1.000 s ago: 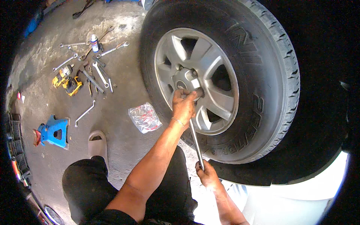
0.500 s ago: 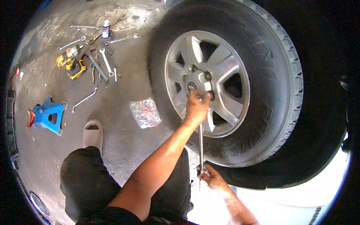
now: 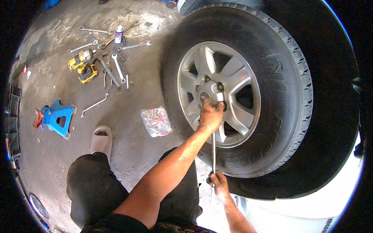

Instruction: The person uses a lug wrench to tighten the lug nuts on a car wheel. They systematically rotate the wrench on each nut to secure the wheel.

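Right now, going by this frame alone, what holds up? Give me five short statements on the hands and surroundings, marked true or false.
1. The right hand grips the metal bar. True.
2. The left hand rests on the floor. False: it is at the wheel hub.
3. A clear plastic bag lies on the floor. True.
4. The stand is mainly yellow. False: mainly blue.
5. The can stands upright. True.

There are one left hand (image 3: pixel 211 115), one right hand (image 3: pixel 220 185), one metal bar (image 3: pixel 213 153), one wheel (image 3: pixel 232 83), one blue stand (image 3: pixel 57 118), one yellow-and-black power tool (image 3: pixel 80 60), one hammer (image 3: pixel 110 73), one canister (image 3: pixel 118 35), one clear plastic bag (image 3: pixel 156 121), one sandal (image 3: pixel 101 144) and at least five silvery wrenches (image 3: pixel 119 69).
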### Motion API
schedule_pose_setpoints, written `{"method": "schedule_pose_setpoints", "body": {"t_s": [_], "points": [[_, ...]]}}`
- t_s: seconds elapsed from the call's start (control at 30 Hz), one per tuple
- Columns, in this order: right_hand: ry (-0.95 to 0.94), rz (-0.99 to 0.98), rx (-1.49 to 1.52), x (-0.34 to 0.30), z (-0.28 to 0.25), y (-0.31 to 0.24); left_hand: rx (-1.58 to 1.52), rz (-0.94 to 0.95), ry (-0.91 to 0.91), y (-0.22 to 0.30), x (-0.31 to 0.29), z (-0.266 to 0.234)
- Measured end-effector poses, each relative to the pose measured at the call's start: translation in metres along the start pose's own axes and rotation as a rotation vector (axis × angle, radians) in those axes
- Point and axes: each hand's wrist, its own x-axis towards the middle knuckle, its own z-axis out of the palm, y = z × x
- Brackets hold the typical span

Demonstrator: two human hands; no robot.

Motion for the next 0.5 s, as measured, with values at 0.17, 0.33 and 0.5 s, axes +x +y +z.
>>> {"method": "schedule_pose_setpoints", "body": {"t_s": [0.17, 0.33, 0.5], "points": [[0.067, -0.123, -0.233, 0.043, 0.032, 0.045, -0.025, 0.019, 0.023, -0.002, 0.004, -0.001], [0.021, -0.129, -0.145, 0.047, 0.034, 0.043, -0.189, -0.235, -0.053, 0.010, -0.001, -0.001], [-0.116, -0.072, -0.032, 0.051, 0.030, 0.040, -0.239, -0.302, -0.055, 0.021, -0.010, 0.005]]}}
